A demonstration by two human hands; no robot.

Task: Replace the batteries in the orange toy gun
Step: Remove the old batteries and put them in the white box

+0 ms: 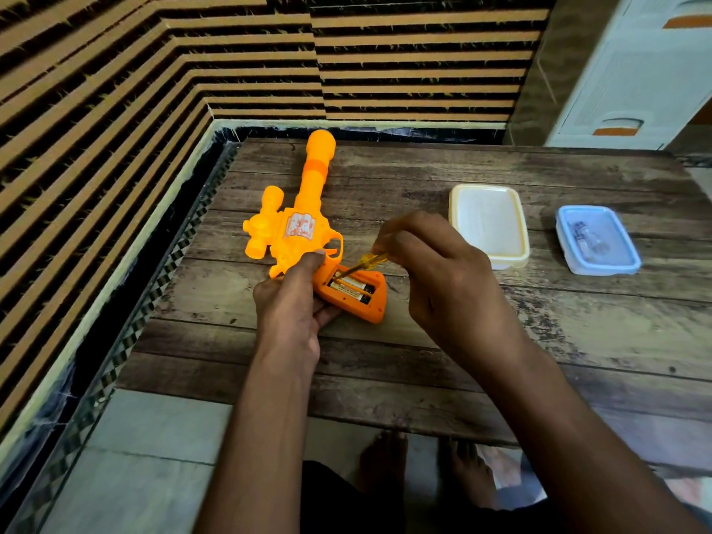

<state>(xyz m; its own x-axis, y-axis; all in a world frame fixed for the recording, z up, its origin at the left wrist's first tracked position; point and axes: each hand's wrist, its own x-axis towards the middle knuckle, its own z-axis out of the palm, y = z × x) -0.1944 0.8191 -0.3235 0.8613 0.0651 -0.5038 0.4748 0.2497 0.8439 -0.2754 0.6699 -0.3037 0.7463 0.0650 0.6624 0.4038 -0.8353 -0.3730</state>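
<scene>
Two bare feet (424,464) stand on the pale floor at the 6 o'clock edge of the view, just under the near edge of the wooden worktop (424,360), and both forearms reach up from there toward the centre. The left hand (293,302) is wrapped around the grip of the orange toy gun (304,225), thumb pressed on the body just beside the trigger guard, fingers curled beneath the grip and holding it firmly. The gun lies flat on the worktop at about 11 o'clock from the centre, its long barrel pointing away toward 12 o'clock and its grip angled back toward 5 o'clock. The battery compartment (352,289) in the grip is open and faces up, with batteries (356,287) lying side by side inside it. The right hand (443,275) is closed around a small screwdriver with a yellow see-through handle (371,260), pinching it between thumb and fingers; its shaft slants down toward 8 o'clock and its tip sits inside the compartment at the batteries' far end. Beyond the right hand, at about 2 o'clock, a white plastic container (489,225) with a cream rim rests on the worktop, and well apart to its right, at 3 o'clock, sits a blue lidded container (597,240) with small items dimly visible through the lid. A striped wall (192,63) backs the worktop at 12 o'clock.
</scene>
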